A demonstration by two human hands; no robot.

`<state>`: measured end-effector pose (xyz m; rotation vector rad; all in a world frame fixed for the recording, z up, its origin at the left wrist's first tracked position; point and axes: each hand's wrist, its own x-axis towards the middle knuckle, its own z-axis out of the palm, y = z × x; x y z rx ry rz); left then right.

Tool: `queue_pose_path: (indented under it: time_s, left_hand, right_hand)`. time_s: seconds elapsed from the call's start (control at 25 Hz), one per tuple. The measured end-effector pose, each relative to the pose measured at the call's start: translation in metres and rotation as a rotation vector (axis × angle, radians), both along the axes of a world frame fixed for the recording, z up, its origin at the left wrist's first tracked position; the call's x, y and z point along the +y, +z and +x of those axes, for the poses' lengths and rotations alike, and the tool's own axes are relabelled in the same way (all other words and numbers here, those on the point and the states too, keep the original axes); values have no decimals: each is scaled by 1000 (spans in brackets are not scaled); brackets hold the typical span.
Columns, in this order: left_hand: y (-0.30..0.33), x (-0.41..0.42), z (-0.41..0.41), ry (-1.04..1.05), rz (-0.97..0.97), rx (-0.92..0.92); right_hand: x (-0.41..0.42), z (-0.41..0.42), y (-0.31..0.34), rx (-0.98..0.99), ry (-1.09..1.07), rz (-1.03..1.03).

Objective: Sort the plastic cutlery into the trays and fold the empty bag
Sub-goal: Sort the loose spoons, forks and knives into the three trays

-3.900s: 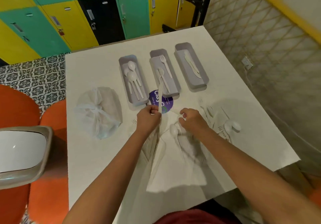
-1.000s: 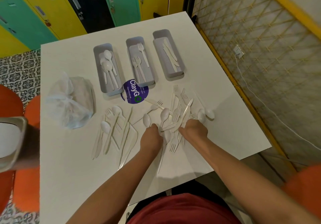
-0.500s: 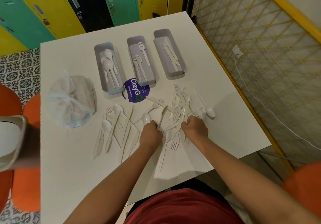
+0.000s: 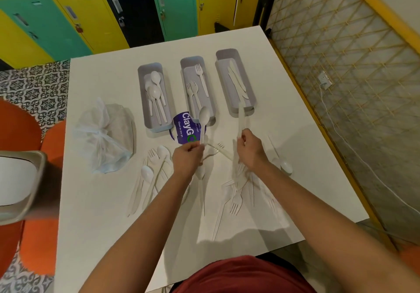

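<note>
The left hand (image 4: 187,156) fingers pinch a spoon (image 4: 203,122) by its handle, bowl up, at mid-frame; the right hand (image 4: 248,148) fingers grip a knife (image 4: 241,117) upright, likely so each drops lengthwise into its tray. Spoon tray (image 4: 142,102), fork tray (image 4: 184,70) and knife tray (image 4: 220,65) sit above. Loose cutlery (image 4: 234,204) covers the lower surface (image 4: 95,213), beside a tied bag (image 4: 102,138) at left.

My one head-worn camera looks steeply down and forward at the white table (image 4: 95,213) from close above; trays (image 4: 145,102) sit toward 12 o'clock, lockers (image 4: 68,20) beyond, lattice wall (image 4: 341,65) at 2 o'clock.
</note>
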<state>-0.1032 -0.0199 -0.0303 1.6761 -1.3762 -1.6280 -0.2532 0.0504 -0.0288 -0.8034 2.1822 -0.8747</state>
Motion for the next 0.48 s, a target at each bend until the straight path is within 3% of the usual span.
queue_pose_path:
  time_s: [0.24, 0.48]
  left_hand:
    - [19, -66, 4, 157, 122, 83]
    - [13, -137, 5, 264, 136, -67]
  right_hand:
    - [-49, -42, -1, -10, -60, 31]
    - [-109, -90, 4, 56, -107, 56]
